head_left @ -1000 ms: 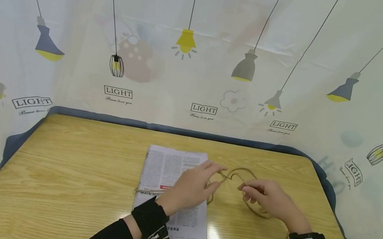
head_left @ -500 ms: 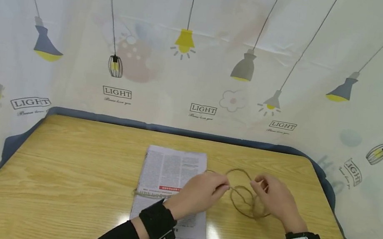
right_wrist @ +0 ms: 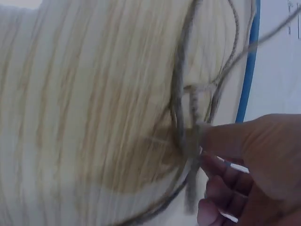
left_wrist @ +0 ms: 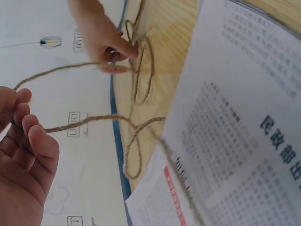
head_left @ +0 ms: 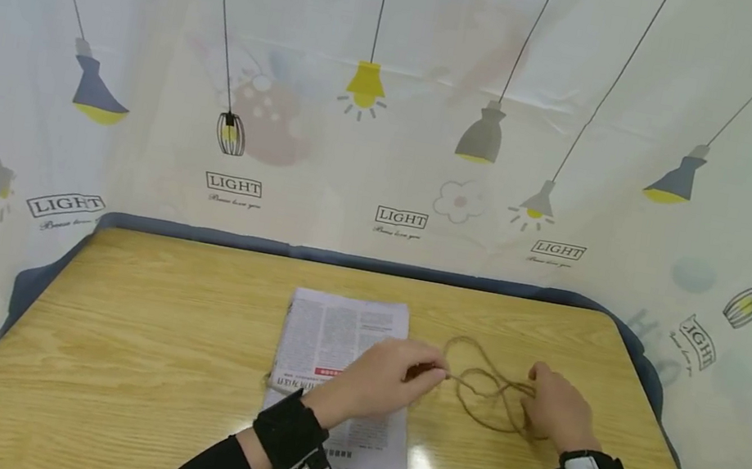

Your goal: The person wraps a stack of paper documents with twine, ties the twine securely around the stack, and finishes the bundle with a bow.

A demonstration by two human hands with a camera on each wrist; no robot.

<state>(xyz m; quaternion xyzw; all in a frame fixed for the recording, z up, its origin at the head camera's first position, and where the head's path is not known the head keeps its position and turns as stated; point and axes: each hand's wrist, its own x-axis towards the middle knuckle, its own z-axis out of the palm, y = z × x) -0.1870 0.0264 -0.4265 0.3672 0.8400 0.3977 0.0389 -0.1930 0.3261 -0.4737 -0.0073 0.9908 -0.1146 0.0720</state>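
A folded stack of newspaper [head_left: 341, 328] lies on the table, with a strand of twine [left_wrist: 180, 176] running across its top. Over the stack's right edge, my left hand [head_left: 386, 373] pinches the twine between thumb and fingertips; in the left wrist view a length stretches from those fingers back toward the paper. My right hand [head_left: 559, 410] is low over the table to the right, thumb and fingers at the loose coils. In the right wrist view, the right thumb [right_wrist: 221, 139] presses at a twine strand whose short end hangs below it. The left hand and forearm cover part of the newspaper.
The wooden table [head_left: 144, 328] has a dark blue border [head_left: 342, 258] along its back and sides. Behind it hangs a pale curtain [head_left: 330, 152] printed with lamps. Loose twine loops spread between the two hands, right of the newspaper.
My right hand has moved right and toward the table's front, onto the coils. The left hand's spread fingers have closed on the twine near the paper's right edge. The loops have shifted and loosened.
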